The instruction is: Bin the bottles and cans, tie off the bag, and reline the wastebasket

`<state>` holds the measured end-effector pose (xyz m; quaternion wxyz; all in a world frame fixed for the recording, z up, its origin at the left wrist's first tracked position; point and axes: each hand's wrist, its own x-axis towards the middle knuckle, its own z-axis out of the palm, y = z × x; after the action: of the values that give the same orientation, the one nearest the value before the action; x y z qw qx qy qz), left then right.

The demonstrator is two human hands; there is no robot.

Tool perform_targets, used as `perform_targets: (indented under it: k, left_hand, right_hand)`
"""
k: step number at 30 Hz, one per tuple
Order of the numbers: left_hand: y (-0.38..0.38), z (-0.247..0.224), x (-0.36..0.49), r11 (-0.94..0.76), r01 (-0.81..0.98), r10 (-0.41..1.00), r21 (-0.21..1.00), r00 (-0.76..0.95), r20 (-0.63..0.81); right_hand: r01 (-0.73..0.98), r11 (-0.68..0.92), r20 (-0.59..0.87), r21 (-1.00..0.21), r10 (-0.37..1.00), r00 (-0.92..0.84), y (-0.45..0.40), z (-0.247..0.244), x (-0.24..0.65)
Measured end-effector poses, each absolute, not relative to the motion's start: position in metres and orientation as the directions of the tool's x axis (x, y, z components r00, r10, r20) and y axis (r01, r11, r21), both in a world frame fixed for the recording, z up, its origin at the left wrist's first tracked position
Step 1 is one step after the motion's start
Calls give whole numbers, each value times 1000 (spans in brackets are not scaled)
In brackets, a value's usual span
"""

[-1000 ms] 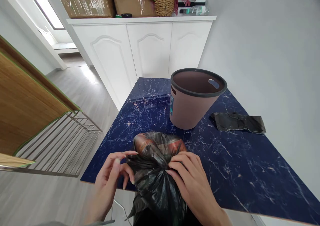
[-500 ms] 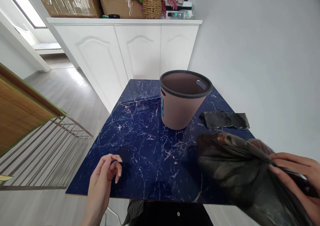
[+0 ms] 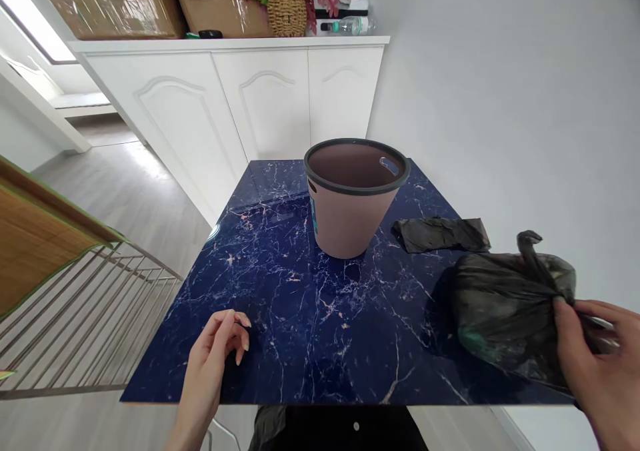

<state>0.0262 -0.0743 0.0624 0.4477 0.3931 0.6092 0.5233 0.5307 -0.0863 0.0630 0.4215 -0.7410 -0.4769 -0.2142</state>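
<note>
A full, tied black plastic bag is at the right side of the dark blue marbled table. My right hand pinches its gathered neck. Over the table's front left part, my left hand is held with curled fingers apart and nothing in it. A pinkish-brown bin with a dark rim stands upright at the middle back, its visible inside bare. Between the bin and the wall lies a folded black bag, flat on the table.
White cabinets stand behind the table, with cardboard boxes, a flower basket and a plastic bottle on top. A metal rack is at the left. The wall runs along the right.
The full black bag has swung right and lower, with my right hand still on its neck. My left hand has barely moved. The view has shifted slightly.
</note>
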Motion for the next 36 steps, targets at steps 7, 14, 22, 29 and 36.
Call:
perform_targets:
  k: [7, 14, 22, 29, 36]
  left_hand:
    - [-73, 56, 23, 155, 80, 953, 985, -277, -127]
    - [-72, 55, 28, 130, 230, 963, 964, -261, -68]
    - [-72, 54, 34, 102, 332, 974, 938, -225, -26]
    - [-72, 53, 37, 91, 386, 974, 918, -225, -2]
    - [-72, 46, 33, 77, 448, 980, 891, -196, 14]
  right_hand:
    - [851, -278, 691, -445, 499, 524, -71, 49, 530]
    - [841, -317, 635, -439, 553, 540, -83, 48, 504]
    - [807, -12, 624, -591, 628, 466, -108, 63, 436]
    - [624, 284, 430, -727, 898, 92, -98, 27, 381]
    - [509, 203, 220, -836, 975, -28, -88, 7, 366]
